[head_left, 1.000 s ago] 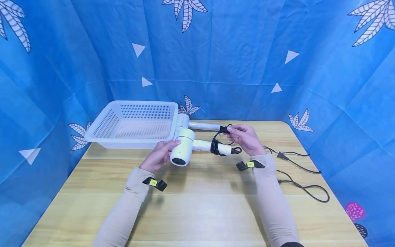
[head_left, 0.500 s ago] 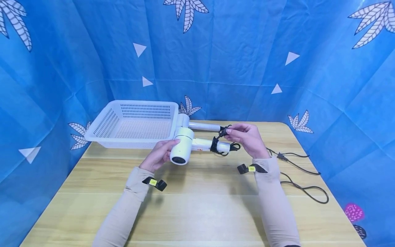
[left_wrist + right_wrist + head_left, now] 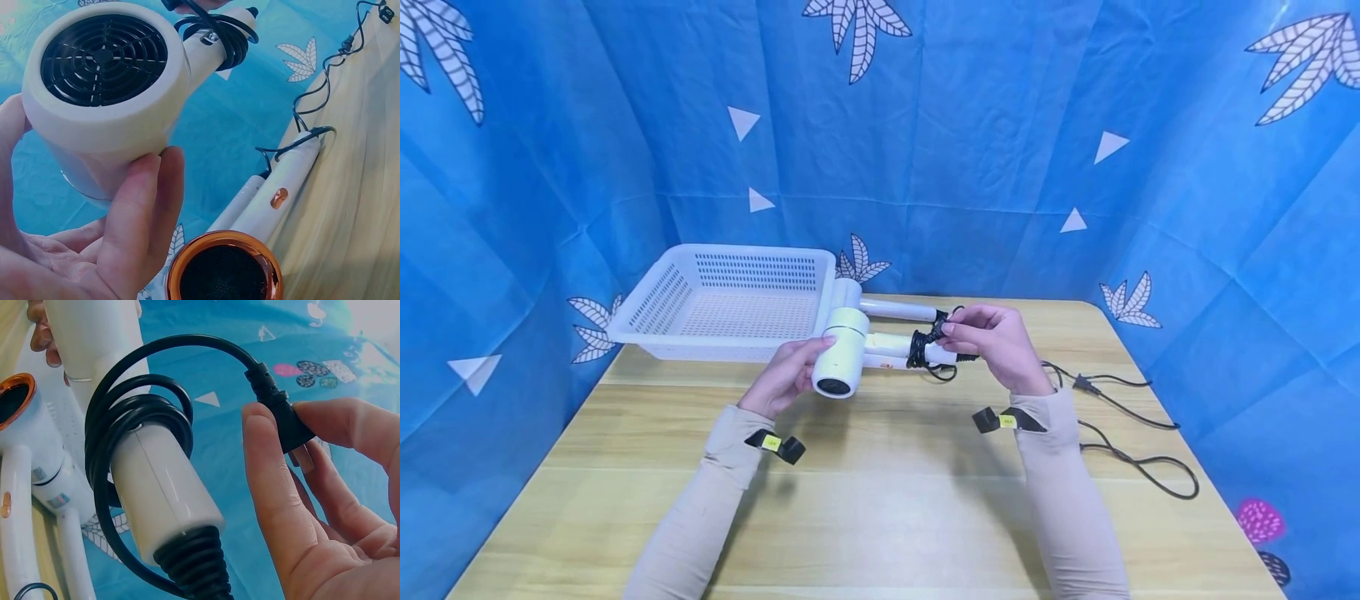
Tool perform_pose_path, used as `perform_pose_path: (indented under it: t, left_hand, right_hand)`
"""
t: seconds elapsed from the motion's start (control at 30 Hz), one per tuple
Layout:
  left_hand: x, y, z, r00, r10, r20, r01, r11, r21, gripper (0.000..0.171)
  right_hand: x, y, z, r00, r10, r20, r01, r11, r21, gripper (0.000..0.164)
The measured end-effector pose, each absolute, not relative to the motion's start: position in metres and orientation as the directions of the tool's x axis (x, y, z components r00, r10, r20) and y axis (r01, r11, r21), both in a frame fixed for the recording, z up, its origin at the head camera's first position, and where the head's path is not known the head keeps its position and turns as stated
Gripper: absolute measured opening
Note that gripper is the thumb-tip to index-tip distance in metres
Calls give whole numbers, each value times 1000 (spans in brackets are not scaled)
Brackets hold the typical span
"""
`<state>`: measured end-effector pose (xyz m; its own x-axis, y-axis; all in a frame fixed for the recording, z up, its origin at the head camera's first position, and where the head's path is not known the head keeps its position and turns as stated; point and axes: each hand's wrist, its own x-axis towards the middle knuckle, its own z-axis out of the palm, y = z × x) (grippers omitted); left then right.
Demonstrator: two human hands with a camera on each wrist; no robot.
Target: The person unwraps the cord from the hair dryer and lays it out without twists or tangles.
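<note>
My left hand (image 3: 782, 379) grips the barrel of a white hair dryer (image 3: 841, 360), its black round grille facing the left wrist camera. The dryer is held above the table, its handle (image 3: 165, 487) pointing right. Several turns of black cord (image 3: 103, 447) wrap round that handle. Between thumb and fingertips, my right hand (image 3: 996, 342) pinches the black plug (image 3: 284, 422) at the cord's end, prongs pointing away from the wound handle. In the left wrist view another white dryer with a copper-coloured ring (image 3: 270, 275) lies below, partly cut off.
A white perforated basket (image 3: 722, 341) stands at the back left of the wooden table (image 3: 880, 517). White dryer handles (image 3: 898, 310) lie beside it, behind the held dryer. Loose black cords (image 3: 1138, 467) trail on the right. Blue curtain (image 3: 985, 167) surrounds the table.
My right hand has drawn the plug slightly nearer and to the left, close to the wound handle. The handle has shifted a little; my left hand has stayed almost in place.
</note>
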<state>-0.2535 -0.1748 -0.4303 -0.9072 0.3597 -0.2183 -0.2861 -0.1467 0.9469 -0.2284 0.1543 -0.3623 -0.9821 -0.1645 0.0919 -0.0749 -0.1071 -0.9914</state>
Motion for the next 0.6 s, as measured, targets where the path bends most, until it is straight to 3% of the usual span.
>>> perform_pose_path:
  t: [0.23, 0.47, 0.6]
  left_hand:
    - [-252, -176, -430, -911, 354, -213, -287, -173, 942, 33]
    - [-253, -176, -430, -915, 340, -217, -286, -169, 943, 35]
    - [-253, -176, -430, -918, 330, -218, -286, -172, 943, 34]
  right_hand:
    - [-225, 152, -363, -981, -180, 71, -57, -81, -995, 12]
    - [-223, 149, -362, -979, -201, 47, -30, -86, -996, 22]
    - [-223, 149, -362, -975, -218, 38, -31, -36, -999, 37]
